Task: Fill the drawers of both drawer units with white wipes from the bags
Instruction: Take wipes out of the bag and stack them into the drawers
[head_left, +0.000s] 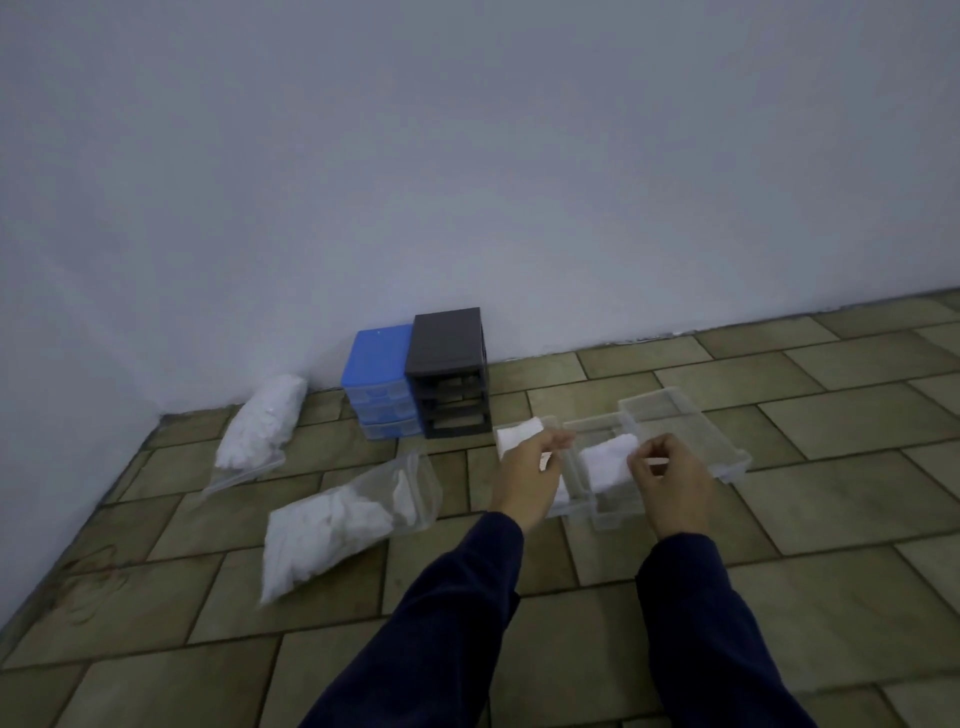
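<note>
The person holds both hands over three clear drawers lying on the floor, right of the black unit and the blue unit. The left hand and the right hand have curled fingers; whether they pinch a wipe, I cannot tell. Two bags lie at the left. Wipes look soft and light, best pinched at the edge.
</note>
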